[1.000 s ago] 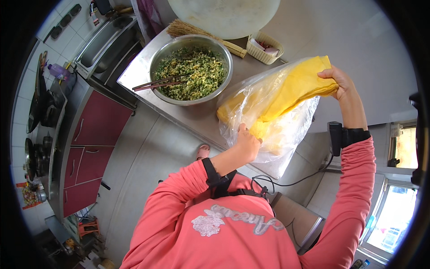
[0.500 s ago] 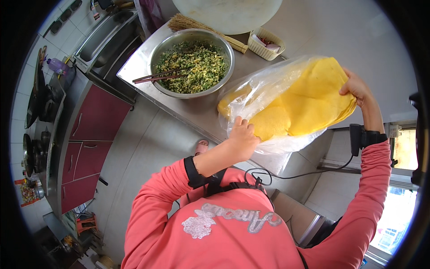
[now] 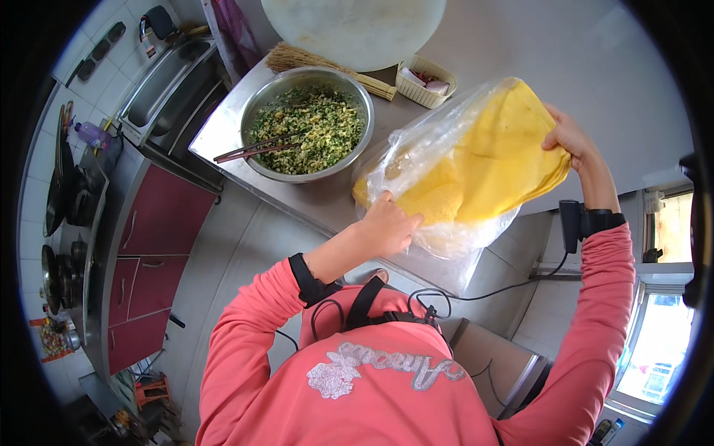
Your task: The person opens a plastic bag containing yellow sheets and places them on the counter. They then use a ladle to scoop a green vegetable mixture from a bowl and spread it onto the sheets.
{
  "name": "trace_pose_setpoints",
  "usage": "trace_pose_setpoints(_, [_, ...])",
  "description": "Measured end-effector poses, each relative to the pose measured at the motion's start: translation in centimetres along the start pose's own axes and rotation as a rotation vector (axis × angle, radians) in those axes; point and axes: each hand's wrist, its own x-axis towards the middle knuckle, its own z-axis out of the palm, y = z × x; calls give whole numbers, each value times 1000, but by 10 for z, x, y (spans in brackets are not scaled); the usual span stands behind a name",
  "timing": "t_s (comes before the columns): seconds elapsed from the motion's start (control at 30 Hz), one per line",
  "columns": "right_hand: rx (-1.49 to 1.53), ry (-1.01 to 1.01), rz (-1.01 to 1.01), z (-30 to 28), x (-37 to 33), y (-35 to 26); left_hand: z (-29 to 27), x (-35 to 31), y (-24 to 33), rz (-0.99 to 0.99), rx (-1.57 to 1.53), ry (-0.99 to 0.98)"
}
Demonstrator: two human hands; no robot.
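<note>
A stack of thin yellow sheets (image 3: 500, 160) lies slantwise, partly inside a clear plastic bag (image 3: 416, 149). My right hand (image 3: 571, 141) grips the sheets' far right edge, which sticks out of the bag. At the bag's near side, my left hand (image 3: 387, 223) is closed on the plastic, beside the lower part of the stack. Left of the bag, a steel bowl (image 3: 248, 160) holds a chopped green and yellow mixture (image 3: 312, 126). A pair of dark chopsticks (image 3: 256, 149) rests in the bowl, their ends over its left rim.
Behind the bowl lies a straw whisk broom (image 3: 312, 61). A small cream basket (image 3: 428, 94) stands beside it, near a large round translucent board (image 3: 357, 30). The metal table (image 3: 223, 126) ends at its near edge. A black cable (image 3: 506, 292) runs to my right wrist.
Both hands, the bag and the sheets appear slightly further left. The whole view has shifted a little. My grips stay the same.
</note>
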Motion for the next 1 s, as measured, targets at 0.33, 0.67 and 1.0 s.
trace_pose_setpoints(0.33, [-1278,137,-1009,173,-103,118,-7,-27,-4,-134,-84,-202])
trace_pose_setpoints(0.67, [-852,244,-824,207,-88,112,1,-38,0,-362,-747,-106])
trace_pose_setpoints(1.0, [-561,363,-966,209,-125,114,27,2,7,-820,-2434,435])
